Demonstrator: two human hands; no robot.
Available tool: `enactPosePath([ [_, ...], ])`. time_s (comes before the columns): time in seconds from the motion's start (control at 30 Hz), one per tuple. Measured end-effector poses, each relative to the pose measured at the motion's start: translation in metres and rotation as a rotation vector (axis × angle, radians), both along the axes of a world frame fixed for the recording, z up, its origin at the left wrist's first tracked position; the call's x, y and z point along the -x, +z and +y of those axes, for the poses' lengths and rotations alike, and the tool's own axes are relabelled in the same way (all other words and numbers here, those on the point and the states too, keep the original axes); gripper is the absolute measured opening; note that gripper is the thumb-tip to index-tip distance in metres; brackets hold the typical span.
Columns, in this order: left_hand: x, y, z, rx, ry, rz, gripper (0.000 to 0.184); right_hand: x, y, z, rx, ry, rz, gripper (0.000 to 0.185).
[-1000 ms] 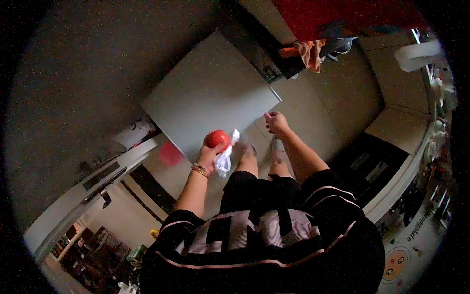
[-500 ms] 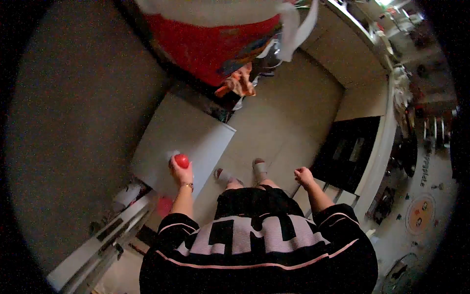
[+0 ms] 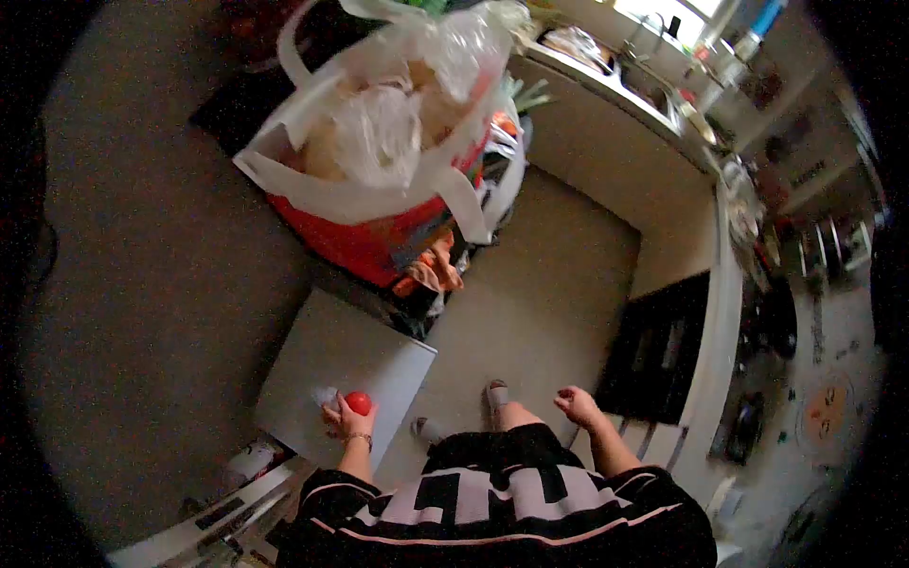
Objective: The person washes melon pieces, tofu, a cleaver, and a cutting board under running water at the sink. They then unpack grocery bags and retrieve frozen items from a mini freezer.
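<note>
My left hand (image 3: 348, 419) is closed round a red tomato (image 3: 358, 403), over a pale, flat door-like panel (image 3: 312, 364). Beside the fingers is a small whitish, see-through patch like plastic (image 3: 324, 396); whether the hand holds it too I cannot tell. On the other side, my right hand (image 3: 577, 405) hangs in the air with its fingers curled in, and nothing shows in it. It is nearest the black oven front (image 3: 658, 350).
A large red and white shopping bag (image 3: 327, 204), filled with plastic-wrapped things, stands ahead. Orange cloth-like material (image 3: 437, 265) hangs below it. To the right runs a counter (image 3: 724, 284) with dishes and pans; a sink (image 3: 649, 85) lies at the far end. Tiled floor (image 3: 521, 284) lies between.
My view has tilted up, so the shopping bag's top and the sink now show. Both hands appear lower in view. The tomato stays in my left hand.
</note>
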State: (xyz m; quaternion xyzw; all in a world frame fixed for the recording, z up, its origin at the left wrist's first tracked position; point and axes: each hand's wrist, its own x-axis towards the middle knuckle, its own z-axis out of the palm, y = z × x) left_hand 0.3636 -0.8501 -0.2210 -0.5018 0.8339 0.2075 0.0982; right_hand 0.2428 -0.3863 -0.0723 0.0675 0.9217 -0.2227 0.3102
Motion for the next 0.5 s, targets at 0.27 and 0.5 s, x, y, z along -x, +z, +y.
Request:
enactPosePath([
  [0.27,0.143,0.198,-0.028,-0.117,-0.214,0.946,0.094,0.331,0.145,-0.114,0.964,0.165,0.448,0.051],
  [0.5,0.234,0.383,0.011,-0.562,-0.255,1.523,0.090,0.451,0.285,-0.264,1.478,0.752,0.255,0.068],
])
